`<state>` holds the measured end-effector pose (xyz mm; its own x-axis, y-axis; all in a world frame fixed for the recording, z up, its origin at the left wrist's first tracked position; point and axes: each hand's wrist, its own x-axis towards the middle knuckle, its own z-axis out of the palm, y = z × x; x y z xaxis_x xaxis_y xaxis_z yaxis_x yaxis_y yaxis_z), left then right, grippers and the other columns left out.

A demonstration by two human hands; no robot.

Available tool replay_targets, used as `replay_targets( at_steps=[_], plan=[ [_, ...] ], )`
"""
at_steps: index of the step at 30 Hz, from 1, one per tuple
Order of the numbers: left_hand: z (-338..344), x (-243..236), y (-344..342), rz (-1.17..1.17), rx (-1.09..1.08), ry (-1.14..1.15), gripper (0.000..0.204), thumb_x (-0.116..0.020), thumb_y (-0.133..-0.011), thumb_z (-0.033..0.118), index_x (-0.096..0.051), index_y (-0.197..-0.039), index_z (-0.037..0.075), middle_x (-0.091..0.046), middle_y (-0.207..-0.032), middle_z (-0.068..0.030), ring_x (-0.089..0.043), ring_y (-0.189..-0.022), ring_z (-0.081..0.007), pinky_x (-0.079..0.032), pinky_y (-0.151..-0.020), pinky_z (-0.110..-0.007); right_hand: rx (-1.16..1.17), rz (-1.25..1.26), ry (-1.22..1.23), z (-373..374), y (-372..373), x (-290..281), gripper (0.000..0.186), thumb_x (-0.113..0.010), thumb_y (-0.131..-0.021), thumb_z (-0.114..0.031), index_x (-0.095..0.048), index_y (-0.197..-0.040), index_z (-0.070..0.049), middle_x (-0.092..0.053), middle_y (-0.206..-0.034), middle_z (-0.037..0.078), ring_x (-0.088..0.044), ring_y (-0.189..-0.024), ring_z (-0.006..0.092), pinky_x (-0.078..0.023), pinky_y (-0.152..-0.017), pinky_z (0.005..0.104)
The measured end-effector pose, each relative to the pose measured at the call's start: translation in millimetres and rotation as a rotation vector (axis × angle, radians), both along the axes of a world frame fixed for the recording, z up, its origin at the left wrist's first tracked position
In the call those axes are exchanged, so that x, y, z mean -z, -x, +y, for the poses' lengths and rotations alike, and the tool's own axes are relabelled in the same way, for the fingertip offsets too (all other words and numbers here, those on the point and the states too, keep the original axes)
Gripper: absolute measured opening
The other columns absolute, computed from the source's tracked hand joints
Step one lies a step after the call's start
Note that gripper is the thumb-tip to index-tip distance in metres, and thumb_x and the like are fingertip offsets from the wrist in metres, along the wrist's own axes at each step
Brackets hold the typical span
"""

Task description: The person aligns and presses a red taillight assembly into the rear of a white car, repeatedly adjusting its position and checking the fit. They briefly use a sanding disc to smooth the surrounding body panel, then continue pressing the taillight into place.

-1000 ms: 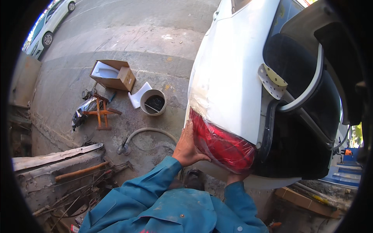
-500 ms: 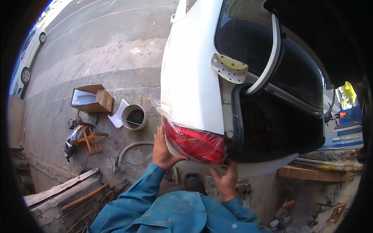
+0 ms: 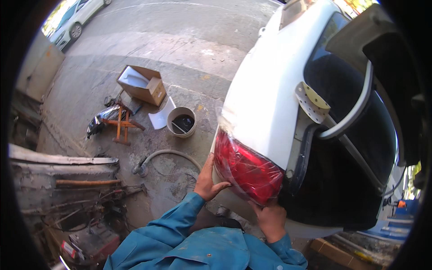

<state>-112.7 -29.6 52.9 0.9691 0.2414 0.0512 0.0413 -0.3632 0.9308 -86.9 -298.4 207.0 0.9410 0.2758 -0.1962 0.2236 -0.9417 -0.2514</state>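
Observation:
A red tail light (image 3: 247, 168) covered in crinkled clear film sits at the rear corner of a white car (image 3: 265, 94). My left hand (image 3: 208, 182) lies against its outer lower side, fingers stretched up along the edge and thumb spread away toward the right. At the lower inner end of the light, my right hand (image 3: 272, 220) has its thumb on the edge, with the fingers bent round and partly hidden beside the dark open trunk (image 3: 328, 193). A dotted sanding disc (image 3: 311, 102) rests, curled, on the car body above the trunk opening.
On the ground at left stand an open cardboard box (image 3: 150, 90), a bucket (image 3: 181, 122) and a wooden folding stool (image 3: 120, 122). A grey hose (image 3: 173, 153) curves across the floor near my left arm. Metal scrap (image 3: 67, 166) lies at lower left; the raised lid (image 3: 382, 40) overhangs the right.
The view has turned, so the car appears farther right and tilted. My right hand has moved in closer against the inner end of the tail light; the left hand stays at the outer side.

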Motion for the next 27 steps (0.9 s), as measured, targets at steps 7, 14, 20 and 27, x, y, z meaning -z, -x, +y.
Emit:
replay_targets(
  at_steps=[7, 14, 20, 27],
  plan=[
    [-50.5, 61.6, 7.6, 0.000, -0.086, 0.114, 0.132, -0.076, -0.099, 0.066, -0.002, -0.180, -0.007, -0.006, -0.187, -0.0345, -0.005, -0.176, -0.0467, -0.009, -0.144, -0.049, -0.078, -0.071, -0.058, -11.4, -2.6, 6.5, 0.069, -0.089, -0.095, -0.053, -0.067, -0.133, 0.000, -0.080, -0.096, 0.026, -0.077, -0.082, 0.0513, -0.062, -0.070, 0.0568],
    [-42.2, 75.4, -5.9, -0.033, -0.077, 0.084, 0.142, -0.083, -0.092, 0.066, 0.002, -0.181, -0.004, -0.004, -0.189, -0.0310, -0.003, -0.177, -0.0453, -0.009, -0.144, -0.049, -0.198, -0.165, -0.081, -4.8, -4.0, 2.3, 0.045, -0.088, -0.097, -0.046, -0.083, -0.116, -0.005, -0.081, -0.100, 0.025, -0.077, -0.084, 0.0504, -0.061, -0.073, 0.0559],
    [-28.6, 82.2, -4.5, -0.078, -0.035, 0.121, 0.136, -0.077, -0.096, 0.074, -0.005, -0.181, -0.003, -0.010, -0.188, -0.0312, -0.011, -0.176, -0.0444, -0.011, -0.144, -0.048, -0.170, -0.151, -0.056, 1.5, -1.1, 1.7, 0.041, -0.085, -0.100, -0.044, -0.087, -0.111, -0.005, -0.081, -0.097, 0.025, -0.076, -0.084, 0.0505, -0.060, -0.073, 0.0551],
    [15.6, 92.9, -18.9, -0.074, 0.091, 0.119, 0.130, -0.080, -0.097, 0.067, -0.012, -0.180, -0.006, -0.018, -0.186, -0.0326, -0.017, -0.175, -0.0437, -0.015, -0.144, -0.047, -0.169, -0.141, -0.024, 4.7, -0.9, 2.5, 0.041, -0.085, -0.101, -0.040, -0.086, -0.109, 0.000, -0.082, -0.098, 0.025, -0.077, -0.085, 0.0490, -0.059, -0.074, 0.0541]
  ],
)
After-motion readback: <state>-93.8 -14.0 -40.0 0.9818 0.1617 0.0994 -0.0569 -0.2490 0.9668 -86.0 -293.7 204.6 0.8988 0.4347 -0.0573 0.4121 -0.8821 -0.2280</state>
